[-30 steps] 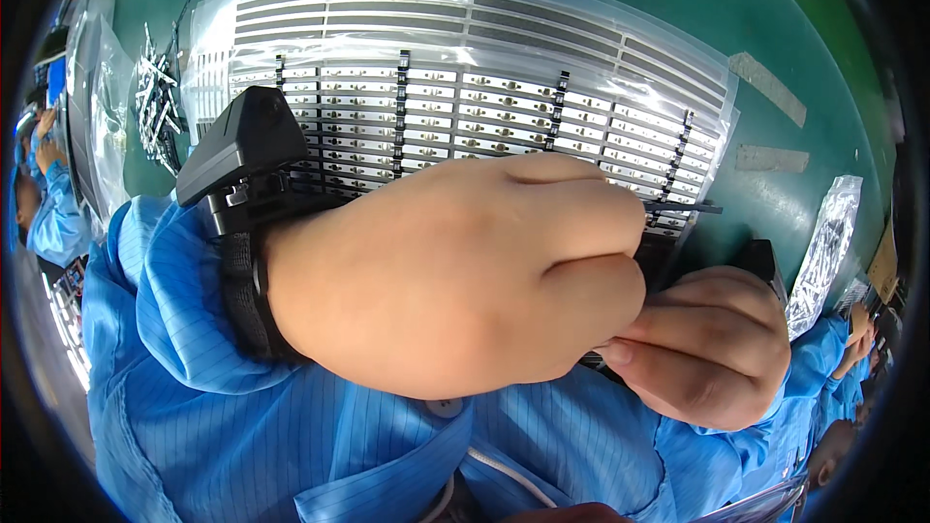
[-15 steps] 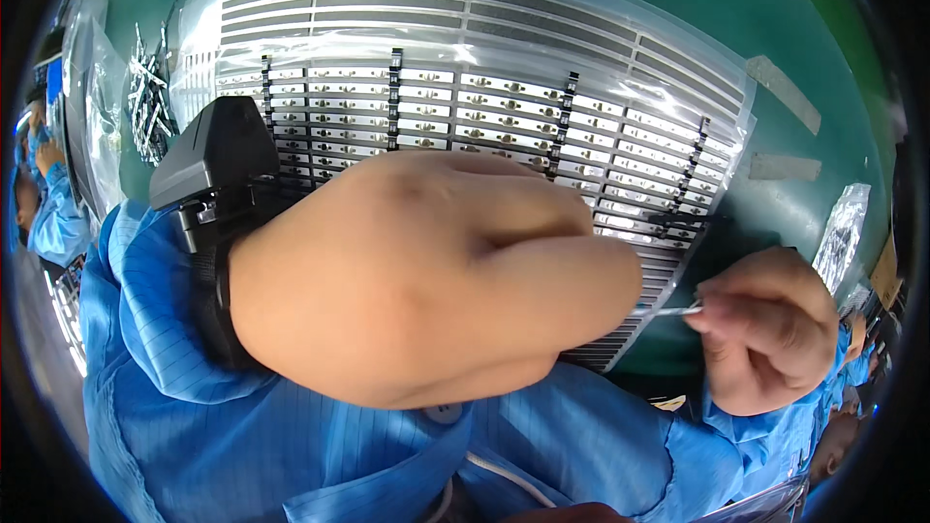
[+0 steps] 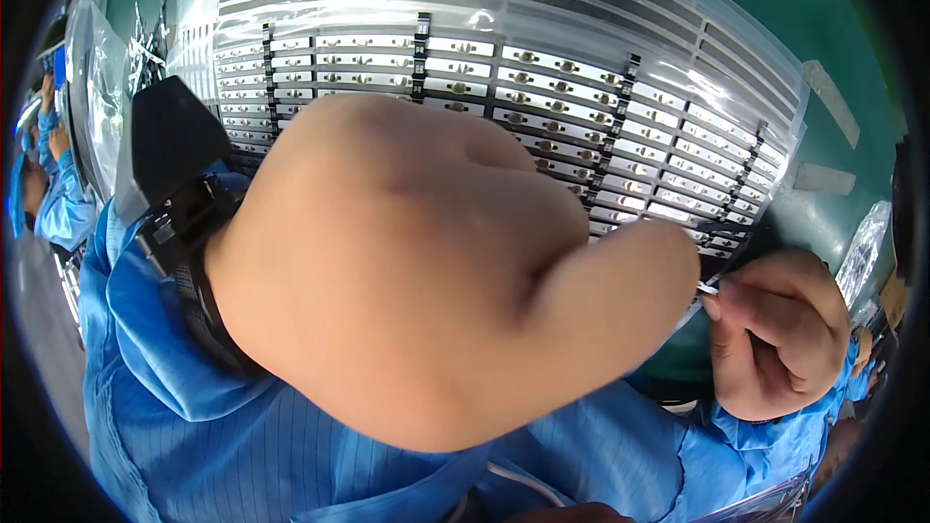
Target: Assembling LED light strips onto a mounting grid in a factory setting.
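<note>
My left hand (image 3: pixel 426 271) fills the middle of the view, its back towards me. The fingers curl under and the thumb points right; what they grip, if anything, is hidden. A black device (image 3: pixel 179 140) is strapped to that wrist. On the right, my right hand (image 3: pixel 780 334) pinches a thin, whitish strip (image 3: pixel 708 288) between thumb and forefinger. The strip's other end runs to the tip of my left thumb, where it goes out of sight. Beyond both hands lies a panel of dark slats (image 3: pixel 465 87) with rows of small silvery metal pieces, partly hidden by my left hand.
Clear plastic film (image 3: pixel 668 58) covers the panel's far part. Pieces of tape (image 3: pixel 831 102) stick to the green table on the right, near a crumpled clear bag (image 3: pixel 862 257). Small metal parts (image 3: pixel 145 53) lie at the far left. Another person's blue sleeve (image 3: pixel 68 203) shows beyond.
My left hand has come closer to the right hand, its thumb reaching further right. Less of the whitish strip shows between them. The panel sits slightly higher and further right in view.
</note>
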`<state>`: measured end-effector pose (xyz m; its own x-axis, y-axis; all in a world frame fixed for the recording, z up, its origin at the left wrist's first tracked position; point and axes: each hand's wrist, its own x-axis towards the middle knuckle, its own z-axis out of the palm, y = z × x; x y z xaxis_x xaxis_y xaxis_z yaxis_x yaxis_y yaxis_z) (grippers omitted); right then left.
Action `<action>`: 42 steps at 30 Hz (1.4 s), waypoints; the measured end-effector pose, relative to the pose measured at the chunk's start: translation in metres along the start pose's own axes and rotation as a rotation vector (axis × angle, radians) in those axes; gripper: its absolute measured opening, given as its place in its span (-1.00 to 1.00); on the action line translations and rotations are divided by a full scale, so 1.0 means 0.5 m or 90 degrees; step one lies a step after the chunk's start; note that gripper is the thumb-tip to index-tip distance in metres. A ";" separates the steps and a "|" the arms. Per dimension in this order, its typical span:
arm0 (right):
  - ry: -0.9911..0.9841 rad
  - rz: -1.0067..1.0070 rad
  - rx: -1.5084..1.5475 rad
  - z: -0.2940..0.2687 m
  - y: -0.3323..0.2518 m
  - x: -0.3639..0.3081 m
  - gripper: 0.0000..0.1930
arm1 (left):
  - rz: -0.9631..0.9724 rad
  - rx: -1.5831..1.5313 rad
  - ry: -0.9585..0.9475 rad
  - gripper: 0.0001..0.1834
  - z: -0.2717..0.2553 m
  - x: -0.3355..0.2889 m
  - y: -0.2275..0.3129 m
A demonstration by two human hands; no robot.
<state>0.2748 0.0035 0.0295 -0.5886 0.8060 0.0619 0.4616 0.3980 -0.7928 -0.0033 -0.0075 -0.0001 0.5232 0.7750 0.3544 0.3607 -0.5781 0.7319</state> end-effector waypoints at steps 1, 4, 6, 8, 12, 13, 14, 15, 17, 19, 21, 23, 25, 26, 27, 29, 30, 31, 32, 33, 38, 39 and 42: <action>-0.001 0.007 -0.009 -0.002 -0.004 0.001 -0.78 | 0.040 0.110 -0.035 -0.58 -0.010 0.016 -0.002; -0.043 -0.033 0.019 -0.007 -0.012 0.013 -0.79 | 0.042 0.162 -0.126 -0.62 -0.044 0.017 0.041; -0.069 -0.013 0.021 0.000 -0.003 0.009 -0.80 | 0.140 0.166 -0.046 -0.59 -0.005 0.005 0.007; -0.057 -0.009 -0.028 0.012 0.003 0.006 -0.79 | 0.113 0.163 -0.049 -0.61 0.010 -0.007 0.003; -0.059 -0.005 -0.040 0.005 -0.015 0.007 -0.78 | 0.057 0.174 -0.036 -0.69 0.006 -0.007 0.022; -0.062 -0.007 -0.044 0.005 -0.016 0.006 -0.79 | 0.053 0.178 -0.035 -0.69 0.003 -0.008 0.025; -0.064 -0.006 -0.050 0.005 -0.014 0.005 -0.79 | 0.053 0.185 -0.048 -0.71 0.002 -0.005 0.024; -0.065 -0.007 -0.050 0.006 -0.013 0.005 -0.79 | 0.053 0.191 -0.060 -0.74 0.001 -0.004 0.023; -0.059 -0.001 -0.064 0.008 -0.011 0.005 -0.81 | 0.067 0.182 -0.064 -0.73 0.001 -0.002 0.011; -0.062 0.015 -0.078 0.007 -0.010 0.004 -0.81 | 0.091 0.168 -0.063 -0.71 0.008 0.001 -0.008; -0.067 0.003 -0.075 0.002 -0.018 0.006 -0.81 | 0.095 0.176 -0.063 -0.70 -0.003 0.000 0.004; -0.067 -0.003 -0.065 0.003 -0.018 0.009 -0.80 | 0.096 0.180 -0.067 -0.69 -0.007 -0.005 0.013; -0.073 -0.011 -0.049 0.013 -0.006 0.012 -0.80 | 0.088 0.190 -0.072 -0.68 -0.007 -0.015 0.013; -0.069 0.004 -0.059 0.009 -0.015 0.009 -0.80 | 0.100 0.179 -0.067 -0.68 -0.006 -0.012 0.009; -0.069 0.010 -0.070 0.006 -0.023 0.005 -0.80 | 0.109 0.166 -0.064 -0.67 -0.005 -0.009 0.007; -0.057 0.037 -0.071 0.004 -0.032 0.000 -0.79 | 0.117 0.152 -0.058 -0.66 -0.007 -0.007 0.005; -0.058 0.034 -0.073 0.005 -0.035 -0.002 -0.79 | 0.118 0.144 -0.057 -0.65 -0.008 -0.007 0.006; -0.056 0.037 -0.083 0.005 -0.038 -0.003 -0.79 | 0.120 0.135 -0.056 -0.64 -0.008 -0.007 0.006; -0.055 0.033 -0.085 0.009 -0.035 -0.001 -0.79 | 0.115 0.134 -0.057 -0.62 -0.008 -0.012 0.007; -0.059 0.026 -0.081 0.012 -0.030 0.001 -0.79 | 0.111 0.131 -0.058 -0.61 -0.009 -0.016 0.008; -0.054 0.007 -0.042 0.009 -0.016 -0.003 -0.74 | 0.122 0.129 -0.044 -0.62 -0.006 -0.018 0.005; -0.054 0.008 -0.042 0.009 -0.015 -0.003 -0.74 | 0.123 0.137 -0.046 -0.62 -0.007 -0.017 0.005; -0.054 0.005 -0.035 0.010 -0.011 -0.002 -0.74 | 0.123 0.163 -0.054 -0.64 -0.008 -0.014 0.006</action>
<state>0.2695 -0.0015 0.0310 -0.6381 0.7700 0.0029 0.5003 0.4174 -0.7586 -0.0088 -0.0135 0.0018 0.6591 0.6275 0.4145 0.4255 -0.7656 0.4824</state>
